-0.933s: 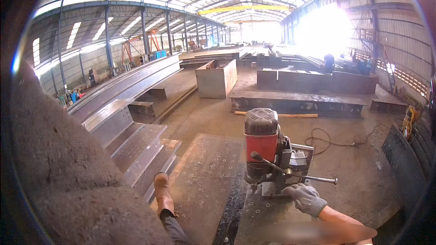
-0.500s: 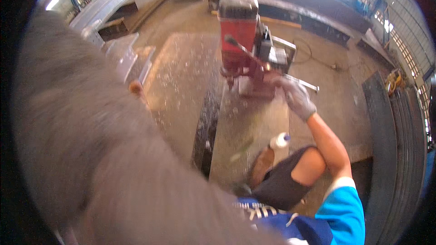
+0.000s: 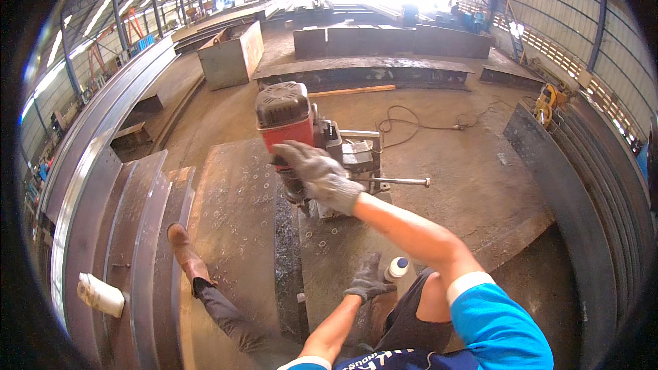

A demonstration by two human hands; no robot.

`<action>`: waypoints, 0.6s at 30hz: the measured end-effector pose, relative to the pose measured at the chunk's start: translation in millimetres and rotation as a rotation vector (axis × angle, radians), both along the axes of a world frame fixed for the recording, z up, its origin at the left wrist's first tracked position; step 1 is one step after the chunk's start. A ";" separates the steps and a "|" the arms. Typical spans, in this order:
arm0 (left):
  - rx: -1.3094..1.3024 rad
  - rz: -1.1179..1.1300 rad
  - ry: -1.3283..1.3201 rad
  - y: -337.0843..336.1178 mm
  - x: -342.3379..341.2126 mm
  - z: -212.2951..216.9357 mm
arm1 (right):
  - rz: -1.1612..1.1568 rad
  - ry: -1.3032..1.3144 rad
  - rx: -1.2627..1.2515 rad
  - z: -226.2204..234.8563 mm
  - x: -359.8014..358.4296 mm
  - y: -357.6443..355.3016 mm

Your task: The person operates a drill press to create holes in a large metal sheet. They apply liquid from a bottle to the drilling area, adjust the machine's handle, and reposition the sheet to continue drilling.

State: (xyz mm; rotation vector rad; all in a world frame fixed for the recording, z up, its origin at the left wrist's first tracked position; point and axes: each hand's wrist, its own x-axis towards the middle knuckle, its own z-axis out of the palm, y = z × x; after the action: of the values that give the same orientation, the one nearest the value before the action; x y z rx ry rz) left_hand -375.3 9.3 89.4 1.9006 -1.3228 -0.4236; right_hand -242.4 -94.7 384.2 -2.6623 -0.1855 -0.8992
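Note:
A red and black magnetic drill (image 3: 284,120) stands on a long steel plate (image 3: 336,247) in front of me. My right hand (image 3: 322,177), in a grey glove, reaches across the drill's front. Its fingers curl over a black-knobbed feed lever (image 3: 279,162); the palm hides most of the lever. Another metal lever (image 3: 404,181) sticks out to the right of the drill. Low in front of me, my gloved left hand (image 3: 369,279) has its fingers apart. It is just left of a white bottle with a blue cap (image 3: 397,268), and I see nothing in it.
Steel beams (image 3: 116,219) lie along the left, with a white container (image 3: 101,294) on them. My boot (image 3: 185,247) rests near the plate's left side. Stacked steel sections (image 3: 582,178) line the right. A cable (image 3: 418,123) trails across the floor behind the drill. Large beams (image 3: 363,74) lie farther back.
The blurred grey shape that covered the left side is gone, and my left hand shows beside the bottle. My right hand has moved onto the lever's knob end. The view has tilted up.

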 end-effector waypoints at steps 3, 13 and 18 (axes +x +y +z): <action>0.094 -0.103 0.282 -19.5 -9.1 5.5 | 0.103 0.074 0.052 -3.4 42.0 17.4; 0.097 -0.090 0.534 -31.4 -6.0 -0.8 | 0.031 0.359 -0.120 -6.2 117.6 60.2; -0.063 0.075 1.026 -11.1 21.8 -1.0 | -0.012 0.533 -0.165 -35.7 139.2 85.1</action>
State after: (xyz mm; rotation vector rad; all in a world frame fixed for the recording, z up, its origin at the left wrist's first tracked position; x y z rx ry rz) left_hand -353.5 -1.7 88.5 1.3226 -0.5558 -1.1073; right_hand -103.3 -9.5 348.4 -2.9447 -0.1182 -0.1579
